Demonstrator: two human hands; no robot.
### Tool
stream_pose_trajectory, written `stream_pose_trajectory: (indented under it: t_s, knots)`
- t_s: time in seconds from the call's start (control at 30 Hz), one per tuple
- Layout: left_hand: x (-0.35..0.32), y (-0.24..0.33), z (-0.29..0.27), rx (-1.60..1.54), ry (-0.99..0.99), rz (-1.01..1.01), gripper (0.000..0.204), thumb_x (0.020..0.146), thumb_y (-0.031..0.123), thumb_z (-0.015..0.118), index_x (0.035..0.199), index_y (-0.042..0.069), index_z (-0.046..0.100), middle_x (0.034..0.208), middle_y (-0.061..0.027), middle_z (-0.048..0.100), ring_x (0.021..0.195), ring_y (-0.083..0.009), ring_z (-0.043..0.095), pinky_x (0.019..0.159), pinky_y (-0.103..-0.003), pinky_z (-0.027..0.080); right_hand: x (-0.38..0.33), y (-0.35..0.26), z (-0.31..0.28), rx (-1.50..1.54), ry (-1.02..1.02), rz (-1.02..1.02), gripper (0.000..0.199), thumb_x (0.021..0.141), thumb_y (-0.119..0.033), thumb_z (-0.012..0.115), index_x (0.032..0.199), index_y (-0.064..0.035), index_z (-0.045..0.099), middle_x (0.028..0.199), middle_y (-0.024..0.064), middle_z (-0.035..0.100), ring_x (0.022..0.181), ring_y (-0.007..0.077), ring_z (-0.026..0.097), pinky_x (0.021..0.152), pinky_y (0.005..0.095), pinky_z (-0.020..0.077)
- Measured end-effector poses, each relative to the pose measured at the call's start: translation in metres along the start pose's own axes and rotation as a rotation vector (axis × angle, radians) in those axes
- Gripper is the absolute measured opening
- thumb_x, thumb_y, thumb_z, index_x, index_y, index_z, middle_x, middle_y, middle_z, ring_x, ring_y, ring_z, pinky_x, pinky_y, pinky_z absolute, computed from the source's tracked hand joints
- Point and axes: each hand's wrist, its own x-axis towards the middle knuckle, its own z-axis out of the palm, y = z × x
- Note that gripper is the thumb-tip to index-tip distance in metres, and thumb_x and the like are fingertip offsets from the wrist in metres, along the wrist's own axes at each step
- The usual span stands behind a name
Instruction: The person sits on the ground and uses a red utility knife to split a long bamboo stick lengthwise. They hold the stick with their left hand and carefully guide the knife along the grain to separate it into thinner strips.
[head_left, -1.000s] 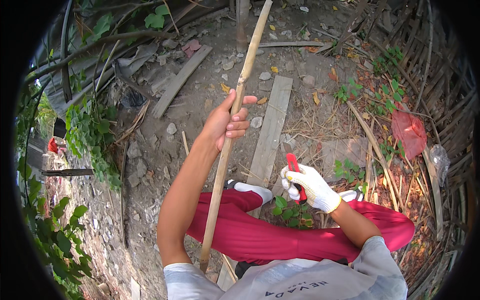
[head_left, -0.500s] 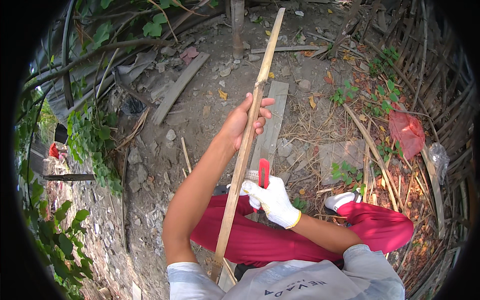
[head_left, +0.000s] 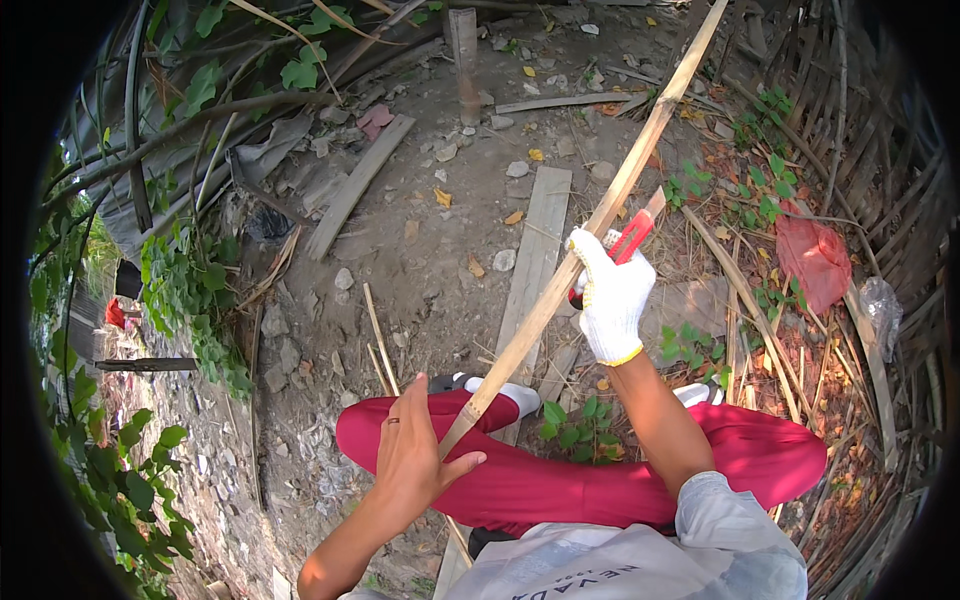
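A long pale strip of bamboo or split wood [head_left: 545, 308] slants from near my lap up to the far right. My right hand [head_left: 612, 300], in a white knit glove, is closed around its middle. The same hand also holds a red-handled knife [head_left: 632, 237], its short blade pointing up and right; part of the handle is hidden by the glove. My bare left hand [head_left: 412, 445], a ring on one finger, is beside the strip's lower end. Its fingers are stretched out and the thumb stands apart. Whether the palm touches the strip I cannot tell.
My legs in dark red trousers [head_left: 590, 475] are folded under the strip. Grey planks [head_left: 540, 240] and another board [head_left: 360, 188] lie on the stony ground. A short post [head_left: 465, 65] stands ahead. At right are a red plastic bag [head_left: 812, 262] and a stick fence [head_left: 895, 160].
The strip has swung to the right at its far end. My left hand has let go of its middle and come down to its lower end. My gloved right hand has moved up and right, now gripping it.
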Motion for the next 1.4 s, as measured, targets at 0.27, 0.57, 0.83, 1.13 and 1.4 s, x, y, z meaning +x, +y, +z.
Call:
stream_pose_trajectory:
  t_s: [0.27,0.57,0.83,1.13,1.4]
  knots:
    - [0.012,0.011,0.054,-0.451,-0.033,-0.261,0.028,0.092,0.025,0.077,0.095,-0.001,0.065,0.075,-0.0060,0.065,0.064,-0.0195,0.062,0.057,-0.034,0.045,0.013,-0.039,-0.016,-0.067,-0.132,-0.047,0.026,0.093,-0.020,0.074,0.107,0.0016,0.068,0.062,-0.0050,0.050,0.048,0.0040,0.045,0.043,0.0248,0.0334]
    - [0.043,0.041,0.106,-1.013,-0.278,-0.334,0.042,0.097,0.028,0.071,0.071,0.008,0.045,0.063,0.0041,0.045,0.061,-0.0052,0.038,0.050,-0.029,0.033,-0.045,-0.010,-0.093,-1.513,-0.712,-0.422,0.030,0.085,-0.038,0.064,0.072,-0.0103,0.066,0.067,0.0160,0.065,0.067,0.0388,0.067,0.062,0.0477,0.0532]
    - [0.044,0.047,0.139,-0.579,-0.157,-0.308,0.023,0.094,0.016,0.064,0.083,-0.003,0.057,0.067,-0.0184,0.061,0.063,-0.0331,0.061,0.060,-0.043,0.047,-0.028,0.024,-0.100,-1.715,-0.819,-0.312,0.022,0.077,-0.030,0.063,0.073,-0.0109,0.074,0.075,0.0168,0.071,0.072,0.0370,0.071,0.066,0.0462,0.0559]
    - [-0.016,0.057,0.131,-0.590,-0.352,-0.311,0.021,0.092,0.016,0.060,0.088,-0.005,0.059,0.076,-0.0302,0.065,0.077,-0.0490,0.066,0.070,-0.052,0.052,0.068,0.044,-0.128,-1.792,-0.441,-0.083,0.024,0.084,-0.023,0.062,0.089,-0.0052,0.078,0.088,0.0199,0.075,0.088,0.0386,0.073,0.078,0.0452,0.0585]
    - [-0.089,0.028,0.090,-0.720,-0.564,-0.534,0.027,0.093,0.022,0.070,0.080,0.007,0.051,0.063,0.0009,0.049,0.058,-0.0106,0.047,0.056,-0.031,0.042,0.165,0.019,-0.183,-1.987,-0.208,-0.033,0.027,0.088,-0.023,0.062,0.096,-0.0031,0.078,0.095,0.0219,0.075,0.092,0.0383,0.074,0.082,0.0442,0.0590]
